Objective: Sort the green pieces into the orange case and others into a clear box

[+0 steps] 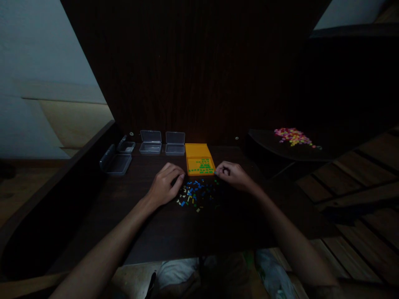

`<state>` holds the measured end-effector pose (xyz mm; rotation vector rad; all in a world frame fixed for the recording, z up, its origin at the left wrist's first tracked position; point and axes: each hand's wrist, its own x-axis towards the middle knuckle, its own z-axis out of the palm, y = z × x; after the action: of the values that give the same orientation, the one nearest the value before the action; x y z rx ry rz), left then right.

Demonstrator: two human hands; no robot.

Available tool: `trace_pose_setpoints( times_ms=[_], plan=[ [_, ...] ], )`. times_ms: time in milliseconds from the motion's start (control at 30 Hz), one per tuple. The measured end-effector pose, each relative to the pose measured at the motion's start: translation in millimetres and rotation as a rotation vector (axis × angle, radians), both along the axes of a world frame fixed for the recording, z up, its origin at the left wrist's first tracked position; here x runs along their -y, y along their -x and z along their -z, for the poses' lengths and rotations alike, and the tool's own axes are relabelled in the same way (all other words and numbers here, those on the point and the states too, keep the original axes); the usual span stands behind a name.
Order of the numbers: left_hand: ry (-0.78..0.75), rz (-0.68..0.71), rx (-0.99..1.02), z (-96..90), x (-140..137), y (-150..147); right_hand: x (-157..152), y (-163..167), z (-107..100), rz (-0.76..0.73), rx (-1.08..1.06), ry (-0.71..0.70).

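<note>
From the head view, looking down over the dim dark-wood bench [162, 236], I see the person's 2 bare hands at work around an open, rectangular yellow box [195, 151], its lid tipped back toward the tall dark wooden panel [193, 70]. Small flat green pieces [205, 166] lie inside it, mostly toward the right.

The left hand [167, 182] rests palm down just left of the box's near corner, loosely curled, with a narrow gap between thumb and forefinger. The right hand [231, 172] pinches its fingertips together at the box's right near corner; I cannot tell if a tiny piece sits between them.

In front of the box, between the hands, spreads a loose scatter of small blue, cream, green and yellow pieces [192, 193]. To the left stand 4 small clear plastic boxes [175, 148], lids raised. Well off to the right, a heap of pink, red and yellow bits [293, 137] lies on a dark, curved-edged surface [264, 144].
</note>
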<state>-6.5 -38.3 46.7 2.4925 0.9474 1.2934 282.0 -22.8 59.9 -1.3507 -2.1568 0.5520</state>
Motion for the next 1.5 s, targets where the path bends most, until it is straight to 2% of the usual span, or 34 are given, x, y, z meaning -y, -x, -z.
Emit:
trace_pose_setpoints(
  times_ms=[133, 267, 367, 433, 567, 733, 867, 1100, 1300, 1500],
  plan=[
    [-0.003, 0.008, -0.005, 1.1, 0, 0, -33, 6, 0, -0.037, -0.06, -0.008],
    [0.002, 0.014, -0.014, 0.7, 1, -1, -45, 9, 5, -0.084, -0.174, 0.13],
    [0.016, 0.036, -0.043, 0.8, 2, -2, -37, 8, 7, -0.114, -0.19, 0.213],
    [0.025, 0.049, -0.065, 1.2, 3, -3, -25, 6, 7, -0.145, -0.117, 0.226],
    [0.019, 0.059, -0.107, 2.2, 4, -5, 1, 1, 11, -0.227, 0.07, 0.137],
    [0.011, 0.067, -0.157, 3.2, 3, -5, 17, -6, 22, -0.26, 0.17, 0.033],
    [-0.001, 0.059, -0.183, 3.9, 3, -5, 18, -9, 22, -0.231, 0.173, 0.038],
    [-0.008, 0.063, -0.186, 5.1, 2, -6, 17, -11, 9, -0.138, 0.131, 0.119],
    [-0.036, 0.065, -0.219, 6.8, 2, -6, 1, -5, 0, -0.141, 0.073, 0.044],
    [-0.042, 0.055, -0.251, 7.2, 2, -6, -39, 16, 3, -0.106, -0.019, 0.064]
  ],
)
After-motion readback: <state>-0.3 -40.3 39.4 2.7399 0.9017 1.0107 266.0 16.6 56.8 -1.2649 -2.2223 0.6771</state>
